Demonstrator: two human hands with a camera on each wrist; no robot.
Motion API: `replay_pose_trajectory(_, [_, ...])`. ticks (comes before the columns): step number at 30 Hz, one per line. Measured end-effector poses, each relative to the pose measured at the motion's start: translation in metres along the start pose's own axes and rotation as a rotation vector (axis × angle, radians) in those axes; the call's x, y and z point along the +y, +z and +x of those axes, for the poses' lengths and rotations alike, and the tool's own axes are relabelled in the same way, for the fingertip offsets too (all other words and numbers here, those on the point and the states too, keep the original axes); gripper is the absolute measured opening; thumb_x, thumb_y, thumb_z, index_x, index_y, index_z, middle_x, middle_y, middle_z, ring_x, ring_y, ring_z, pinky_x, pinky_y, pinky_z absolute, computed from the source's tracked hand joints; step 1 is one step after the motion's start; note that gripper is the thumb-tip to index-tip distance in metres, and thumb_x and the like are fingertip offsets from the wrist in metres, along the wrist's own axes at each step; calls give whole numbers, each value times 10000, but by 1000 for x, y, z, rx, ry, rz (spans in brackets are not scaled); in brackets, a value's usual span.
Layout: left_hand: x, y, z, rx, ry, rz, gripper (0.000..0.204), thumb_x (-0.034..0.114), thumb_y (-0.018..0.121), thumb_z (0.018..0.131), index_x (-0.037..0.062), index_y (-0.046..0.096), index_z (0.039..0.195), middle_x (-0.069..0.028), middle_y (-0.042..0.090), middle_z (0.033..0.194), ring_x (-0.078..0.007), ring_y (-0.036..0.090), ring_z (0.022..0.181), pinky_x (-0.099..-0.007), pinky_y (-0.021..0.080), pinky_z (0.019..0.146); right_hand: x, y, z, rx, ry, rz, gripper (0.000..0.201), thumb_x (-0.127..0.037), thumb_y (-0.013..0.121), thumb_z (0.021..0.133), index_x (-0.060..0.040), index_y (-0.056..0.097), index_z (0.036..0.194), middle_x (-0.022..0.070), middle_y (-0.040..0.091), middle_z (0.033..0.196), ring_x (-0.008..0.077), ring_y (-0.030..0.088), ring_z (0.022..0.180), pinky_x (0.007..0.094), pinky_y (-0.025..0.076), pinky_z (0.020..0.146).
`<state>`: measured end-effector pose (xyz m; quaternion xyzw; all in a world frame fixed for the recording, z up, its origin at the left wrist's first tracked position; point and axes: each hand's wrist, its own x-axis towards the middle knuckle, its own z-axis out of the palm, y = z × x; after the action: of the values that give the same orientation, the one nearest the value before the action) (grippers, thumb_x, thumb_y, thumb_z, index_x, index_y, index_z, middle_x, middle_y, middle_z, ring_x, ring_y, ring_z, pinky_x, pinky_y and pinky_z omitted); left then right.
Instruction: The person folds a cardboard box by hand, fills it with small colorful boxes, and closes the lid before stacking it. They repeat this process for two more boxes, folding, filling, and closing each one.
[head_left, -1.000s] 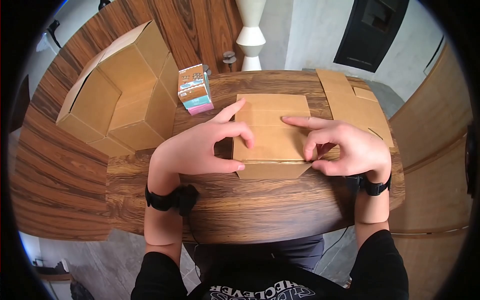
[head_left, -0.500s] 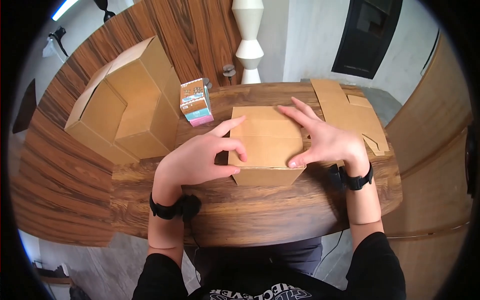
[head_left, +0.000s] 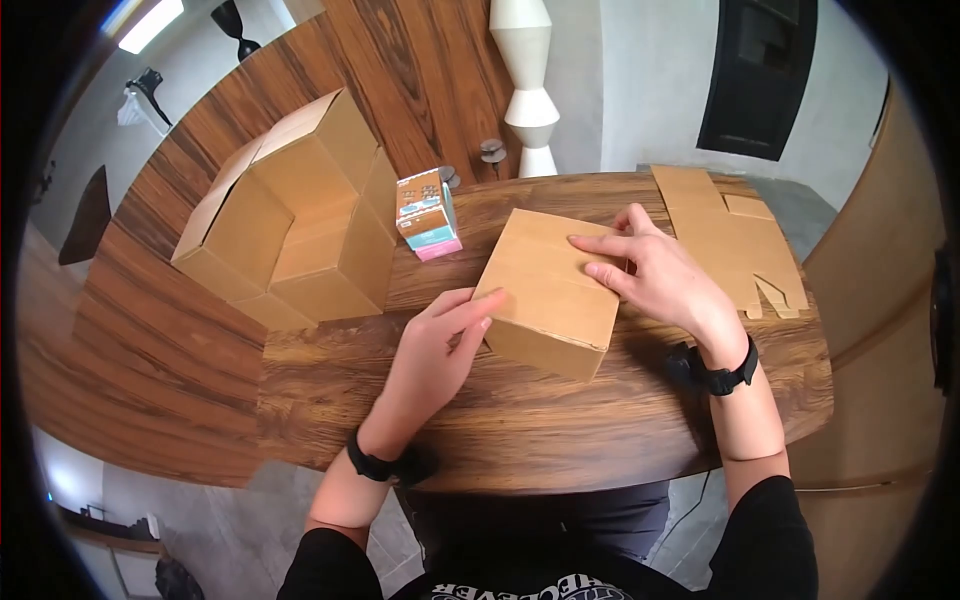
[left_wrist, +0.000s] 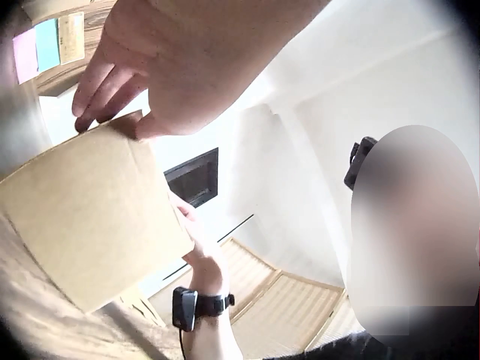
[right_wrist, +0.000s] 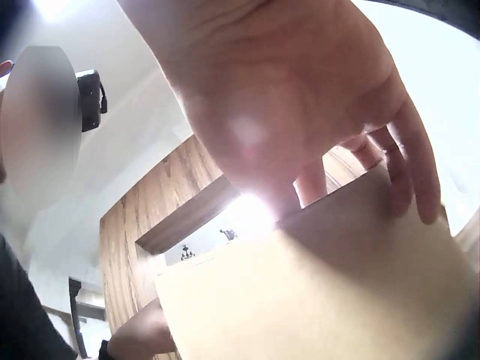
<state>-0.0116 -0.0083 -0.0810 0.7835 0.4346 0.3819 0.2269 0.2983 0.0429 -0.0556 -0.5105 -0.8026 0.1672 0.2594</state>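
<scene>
A closed brown cardboard box (head_left: 548, 272) sits turned at an angle on the wooden table. My left hand (head_left: 432, 358) is at its near left corner, index finger and thumb tip lying at the top edge. From the left wrist view, the fingers of this hand (left_wrist: 176, 64) reach over the rim of the box (left_wrist: 97, 217). On the far right edge rests my right hand (head_left: 668, 275), with thumb and index finger on the top. The right wrist view shows other fingers of that hand (right_wrist: 277, 97) hanging down the box's side (right_wrist: 337, 300).
A larger open cardboard box (head_left: 325, 235) stands at the left. Beside it is a small stack of printed boxes (head_left: 428, 215) in brown, teal and pink. A flat cut cardboard sheet (head_left: 730, 235) lies at the table's right side. Wood panelling (head_left: 410, 80) rises behind.
The cardboard box has turned, its near edge now slanting down to the right. My left hand has moved to its near left corner, and my right hand has slid farther back along the right edge.
</scene>
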Motion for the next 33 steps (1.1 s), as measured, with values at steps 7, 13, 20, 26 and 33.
replay_pose_trajectory(7, [15,57,-32,166,43,153,930,208,949,824,28,465,1598,-343,315,1665,-454,446,1497,-502,442,1196,-15,9,-9,138,-16,-53,363,-279,743,1013,-134,792,1342,235,609,1130,433,716,983,497,603,909])
replay_pose_trajectory(13, [24,83,-41,237,-90,156,1296,319,1084,593,70,340,1625,-338,221,1632,-510,281,1556,-581,361,1258,-37,-1,-29,72,32,-130,428,-312,785,987,-95,776,1356,227,620,1091,439,714,931,507,600,893])
replay_pose_trajectory(20, [17,35,-58,290,48,200,1220,299,1069,571,61,443,1590,-278,329,1605,-448,374,1513,-518,400,1235,-33,-36,-30,40,-48,221,564,-341,818,983,-111,694,1483,146,661,1057,258,666,802,383,580,766])
replay_pose_trajectory(26, [25,-80,-41,579,15,82,1110,191,998,649,91,463,1616,-188,419,1573,-330,530,1413,-466,474,1170,-20,-68,-31,208,115,305,484,-281,818,999,-73,721,1425,39,688,1022,105,604,756,283,541,717])
replay_pose_trajectory(33, [-19,-179,25,855,-243,549,1102,442,1022,744,66,469,1620,-276,368,1609,-430,449,1494,-514,449,1210,-14,-76,-33,254,122,269,416,-277,827,991,-52,760,1335,26,703,996,98,576,744,281,530,707])
